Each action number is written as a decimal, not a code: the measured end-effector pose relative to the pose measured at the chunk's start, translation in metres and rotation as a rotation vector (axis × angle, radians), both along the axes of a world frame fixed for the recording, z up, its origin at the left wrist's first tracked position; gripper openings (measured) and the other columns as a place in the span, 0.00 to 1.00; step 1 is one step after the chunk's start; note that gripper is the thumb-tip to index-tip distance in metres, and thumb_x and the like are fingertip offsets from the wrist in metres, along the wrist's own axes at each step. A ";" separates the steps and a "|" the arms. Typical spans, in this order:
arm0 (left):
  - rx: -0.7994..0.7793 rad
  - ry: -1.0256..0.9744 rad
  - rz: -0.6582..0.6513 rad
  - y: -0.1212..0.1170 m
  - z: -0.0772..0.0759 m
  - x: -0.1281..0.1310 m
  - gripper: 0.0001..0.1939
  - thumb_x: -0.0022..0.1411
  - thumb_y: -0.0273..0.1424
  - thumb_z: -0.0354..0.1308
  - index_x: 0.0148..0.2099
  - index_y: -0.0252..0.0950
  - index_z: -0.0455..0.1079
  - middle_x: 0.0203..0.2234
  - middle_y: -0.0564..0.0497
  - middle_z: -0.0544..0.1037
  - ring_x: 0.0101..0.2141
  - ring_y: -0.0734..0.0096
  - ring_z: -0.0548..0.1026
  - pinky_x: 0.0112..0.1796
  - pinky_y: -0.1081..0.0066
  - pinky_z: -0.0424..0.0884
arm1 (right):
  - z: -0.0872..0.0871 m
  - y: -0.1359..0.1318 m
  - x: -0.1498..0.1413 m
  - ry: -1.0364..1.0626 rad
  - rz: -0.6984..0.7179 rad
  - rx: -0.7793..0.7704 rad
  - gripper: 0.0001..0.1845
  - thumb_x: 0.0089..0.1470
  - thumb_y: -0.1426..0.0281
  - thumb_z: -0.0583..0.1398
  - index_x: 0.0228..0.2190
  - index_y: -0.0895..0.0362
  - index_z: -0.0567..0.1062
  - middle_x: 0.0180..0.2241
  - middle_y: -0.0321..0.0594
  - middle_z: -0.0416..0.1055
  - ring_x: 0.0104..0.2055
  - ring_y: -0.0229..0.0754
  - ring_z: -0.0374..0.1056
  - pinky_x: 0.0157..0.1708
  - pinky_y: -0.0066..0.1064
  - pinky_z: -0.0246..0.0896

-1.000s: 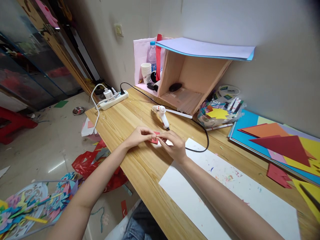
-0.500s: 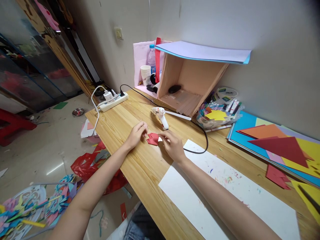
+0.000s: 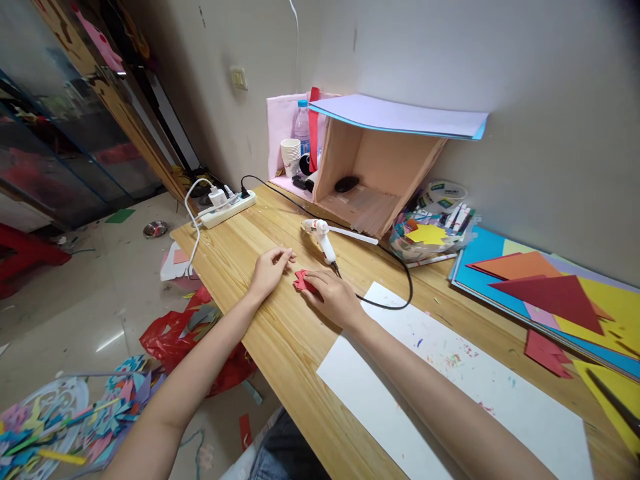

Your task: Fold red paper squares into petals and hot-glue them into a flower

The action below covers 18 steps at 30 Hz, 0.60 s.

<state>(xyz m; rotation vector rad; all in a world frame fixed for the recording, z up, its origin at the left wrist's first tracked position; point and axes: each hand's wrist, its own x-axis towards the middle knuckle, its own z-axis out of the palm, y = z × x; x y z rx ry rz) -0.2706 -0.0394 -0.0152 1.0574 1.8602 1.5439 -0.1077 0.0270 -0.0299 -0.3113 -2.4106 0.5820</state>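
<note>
A small folded red paper piece lies on the wooden desk with jagged cut edges showing. My right hand is closed over its right part, fingers bent down on the paper, so that part is hidden. Just left of the paper, my left hand rests on the desk with its fingers curled together; whatever is between them, if anything, cannot be seen. Behind both hands a white hot glue gun lies on its side, a glue stick poking out of its back.
A white power strip sits at the far left corner, a black cord looping from it. An open cardboard box and a clear tub of markers stand by the wall. White paper lies under my right forearm; coloured sheets are rightward.
My right hand has lowered and moved left onto the red paper, covering more of it. A small white spot beside the paper is now hidden. My left hand has barely shifted.
</note>
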 end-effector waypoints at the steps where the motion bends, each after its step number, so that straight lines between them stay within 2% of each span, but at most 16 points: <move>1: 0.006 0.003 0.015 0.000 0.000 -0.001 0.19 0.56 0.44 0.51 0.32 0.32 0.70 0.26 0.50 0.73 0.25 0.76 0.69 0.28 0.76 0.66 | 0.001 -0.001 0.000 0.012 -0.011 0.001 0.09 0.53 0.69 0.56 0.36 0.56 0.74 0.38 0.45 0.73 0.41 0.43 0.68 0.43 0.35 0.62; 4: 0.037 0.012 0.033 -0.003 0.005 0.003 0.22 0.58 0.45 0.46 0.33 0.31 0.71 0.28 0.48 0.74 0.28 0.74 0.70 0.31 0.74 0.67 | 0.008 -0.002 0.004 0.050 -0.057 -0.079 0.10 0.55 0.70 0.53 0.34 0.55 0.75 0.35 0.43 0.74 0.38 0.41 0.69 0.40 0.33 0.63; 7: 0.042 0.002 -0.060 -0.006 0.016 0.021 0.25 0.61 0.45 0.42 0.35 0.31 0.71 0.31 0.46 0.76 0.31 0.71 0.72 0.34 0.72 0.67 | 0.022 0.001 0.017 0.115 -0.145 -0.364 0.13 0.56 0.66 0.52 0.33 0.57 0.75 0.32 0.42 0.74 0.33 0.41 0.69 0.34 0.31 0.64; 9: 0.032 0.038 -0.207 -0.004 0.024 0.041 0.21 0.60 0.43 0.46 0.36 0.32 0.71 0.33 0.47 0.76 0.36 0.69 0.72 0.39 0.72 0.66 | 0.031 0.005 0.032 0.165 -0.188 -0.620 0.15 0.55 0.63 0.52 0.31 0.58 0.75 0.30 0.41 0.74 0.29 0.39 0.68 0.29 0.29 0.64; 12: -0.011 -0.018 -0.382 0.009 0.033 0.078 0.17 0.52 0.40 0.57 0.36 0.31 0.70 0.31 0.48 0.76 0.33 0.68 0.73 0.36 0.71 0.67 | 0.041 0.014 0.061 0.238 -0.227 -0.869 0.18 0.52 0.59 0.54 0.29 0.60 0.75 0.27 0.41 0.73 0.27 0.38 0.67 0.26 0.28 0.64; 15: -0.027 -0.121 -0.457 0.030 0.038 0.114 0.16 0.49 0.38 0.60 0.36 0.30 0.70 0.30 0.47 0.77 0.32 0.67 0.73 0.34 0.71 0.68 | 0.048 0.021 0.099 0.276 -0.315 -0.891 0.20 0.51 0.57 0.54 0.28 0.61 0.75 0.26 0.41 0.72 0.27 0.38 0.66 0.26 0.28 0.63; 18: -0.048 -0.091 -0.573 0.051 0.041 0.144 0.14 0.50 0.38 0.59 0.33 0.30 0.70 0.27 0.48 0.76 0.29 0.68 0.73 0.32 0.71 0.67 | 0.051 0.027 0.140 0.251 -0.412 -0.806 0.17 0.48 0.58 0.57 0.31 0.60 0.74 0.29 0.41 0.73 0.30 0.39 0.67 0.28 0.29 0.63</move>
